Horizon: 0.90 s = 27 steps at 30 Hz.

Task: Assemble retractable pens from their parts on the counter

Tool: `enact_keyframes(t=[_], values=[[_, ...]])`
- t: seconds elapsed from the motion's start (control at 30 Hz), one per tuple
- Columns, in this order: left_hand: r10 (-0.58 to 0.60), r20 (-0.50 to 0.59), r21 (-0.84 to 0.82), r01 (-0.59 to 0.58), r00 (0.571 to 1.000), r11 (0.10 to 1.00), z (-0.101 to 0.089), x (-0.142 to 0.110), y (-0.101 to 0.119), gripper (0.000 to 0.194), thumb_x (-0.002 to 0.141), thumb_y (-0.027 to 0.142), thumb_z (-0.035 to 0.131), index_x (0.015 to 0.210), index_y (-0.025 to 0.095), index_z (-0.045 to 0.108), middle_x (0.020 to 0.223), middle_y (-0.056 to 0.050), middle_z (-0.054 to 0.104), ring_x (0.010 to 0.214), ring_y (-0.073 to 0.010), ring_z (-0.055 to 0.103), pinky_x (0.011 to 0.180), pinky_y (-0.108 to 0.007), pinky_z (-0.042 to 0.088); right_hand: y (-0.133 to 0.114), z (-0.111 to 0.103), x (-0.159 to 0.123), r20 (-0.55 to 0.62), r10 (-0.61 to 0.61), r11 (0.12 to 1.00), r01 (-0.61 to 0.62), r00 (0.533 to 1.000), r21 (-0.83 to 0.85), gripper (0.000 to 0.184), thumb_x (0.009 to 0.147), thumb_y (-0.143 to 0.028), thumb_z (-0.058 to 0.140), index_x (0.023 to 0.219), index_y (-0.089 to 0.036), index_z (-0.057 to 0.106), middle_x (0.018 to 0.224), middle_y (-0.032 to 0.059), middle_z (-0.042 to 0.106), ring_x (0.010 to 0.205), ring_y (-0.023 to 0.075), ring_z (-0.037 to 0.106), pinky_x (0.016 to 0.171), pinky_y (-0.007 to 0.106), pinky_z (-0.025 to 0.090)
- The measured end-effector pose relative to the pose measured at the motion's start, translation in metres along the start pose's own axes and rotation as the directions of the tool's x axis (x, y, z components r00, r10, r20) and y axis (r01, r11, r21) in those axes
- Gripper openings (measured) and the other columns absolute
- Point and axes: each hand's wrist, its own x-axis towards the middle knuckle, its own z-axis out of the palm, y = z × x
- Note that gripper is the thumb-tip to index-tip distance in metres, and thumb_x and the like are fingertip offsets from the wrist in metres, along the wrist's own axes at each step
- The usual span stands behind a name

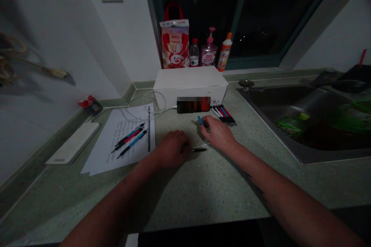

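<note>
My left hand (171, 147) rests on the green counter (203, 185), fingers curled around one end of a thin black and white pen part (199, 148). My right hand (218, 132) lies just right of it, pinching a small blue pen piece (200, 120) between thumb and fingers. A row of several red, blue and black pens (223, 114) lies beyond the right hand, in front of a white box (189, 85). Three more pens (131, 139) lie on a printed sheet of paper (121, 139) to the left of my left hand.
A steel sink (307, 123) with green items fills the right. Behind the box stand a red and white bag (175, 44) and three bottles (208, 52) on the sill. A white flat board (74, 142) and a small red packet (89, 104) lie near the left wall.
</note>
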Motion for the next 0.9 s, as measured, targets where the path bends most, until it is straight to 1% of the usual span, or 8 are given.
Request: enact_keyframes(t=[0.2,0.37,0.43,0.53,0.6,0.67,0.77,0.9], values=[[-0.037,0.038,0.072,0.034,0.999,0.997,0.004,0.005,0.0,0.011,0.086,0.017,0.059,0.087,0.017,0.07,0.093,-0.009,0.07,0.09,-0.0244,0.063,0.083,-0.037,0.048,0.001,0.002,-0.001,-0.003,-0.035,0.999,0.035,0.999,0.0,0.019,0.093,-0.022,0.056,0.109,-0.018,0.066,0.098,0.0101,0.076,0.087,0.0252,0.07,0.071,0.033,0.044],[-0.051,-0.008,0.056,0.051,0.999,0.997,0.006,0.007,-0.006,0.012,0.086,0.014,0.059,0.086,0.018,0.071,0.091,-0.009,0.07,0.088,-0.0249,0.064,0.082,-0.038,0.049,0.005,-0.001,0.001,-0.048,-0.006,0.999,0.003,0.999,-0.054,0.017,0.096,-0.024,0.055,0.109,-0.019,0.065,0.097,0.0094,0.076,0.086,0.025,0.07,0.07,0.032,0.044],[-0.07,-0.06,0.016,0.071,0.996,0.997,0.003,0.007,-0.012,0.014,0.086,0.013,0.059,0.087,0.019,0.071,0.091,-0.008,0.07,0.087,-0.0242,0.064,0.082,-0.037,0.049,0.008,-0.004,0.003,-0.076,0.025,0.996,-0.032,0.997,-0.085,0.017,0.096,-0.024,0.055,0.109,-0.019,0.065,0.099,0.0098,0.076,0.087,0.0255,0.07,0.07,0.032,0.045],[-0.107,-0.195,-0.045,0.1,0.975,0.994,-0.004,0.007,-0.021,0.013,0.088,0.014,0.059,0.088,0.02,0.07,0.09,-0.006,0.07,0.087,-0.0227,0.064,0.082,-0.036,0.049,0.014,-0.009,0.006,-0.119,0.063,0.989,-0.078,0.991,-0.127,0.017,0.096,-0.023,0.056,0.11,-0.018,0.065,0.101,0.011,0.076,0.089,0.0265,0.07,0.071,0.033,0.046],[-0.133,-0.306,-0.066,0.119,0.943,0.991,-0.008,0.006,-0.025,0.013,0.091,0.016,0.057,0.088,0.02,0.068,0.091,-0.006,0.069,0.087,-0.0222,0.063,0.082,-0.035,0.049,0.017,-0.011,0.007,-0.131,0.066,0.985,-0.085,0.989,-0.149,0.018,0.096,-0.022,0.056,0.11,-0.018,0.066,0.101,0.0118,0.076,0.091,0.0274,0.07,0.073,0.033,0.047],[-0.164,-0.394,-0.085,0.141,0.904,0.986,-0.01,0.006,-0.027,0.013,0.093,0.018,0.055,0.087,0.019,0.067,0.09,-0.006,0.068,0.087,-0.0214,0.062,0.082,-0.035,0.049,0.017,-0.012,0.007,-0.13,0.039,0.985,-0.061,0.991,-0.164,0.018,0.095,-0.021,0.057,0.11,-0.017,0.067,0.103,0.0126,0.076,0.093,0.0281,0.069,0.076,0.034,0.048],[-0.222,-0.438,-0.123,0.186,0.871,0.975,-0.011,0.005,-0.027,0.013,0.094,0.02,0.053,0.089,0.02,0.065,0.089,-0.005,0.068,0.083,-0.0201,0.061,0.082,-0.035,0.048,0.014,-0.013,0.006,-0.114,-0.019,0.985,0.0,0.993,-0.171,0.02,0.095,-0.02,0.057,0.112,-0.017,0.067,0.107,0.0131,0.075,0.097,0.0287,0.069,0.08,0.035,0.049],[-0.27,-0.437,-0.159,0.222,0.858,0.962,-0.01,0.005,-0.028,0.013,0.093,0.021,0.053,0.09,0.02,0.065,0.088,-0.005,0.068,0.082,-0.0201,0.06,0.08,-0.035,0.047,0.011,-0.012,0.004,-0.073,-0.072,0.983,0.058,0.995,-0.172,0.021,0.095,-0.02,0.057,0.113,-0.017,0.068,0.108,0.0132,0.074,0.1,0.0293,0.068,0.083,0.037,0.05]])
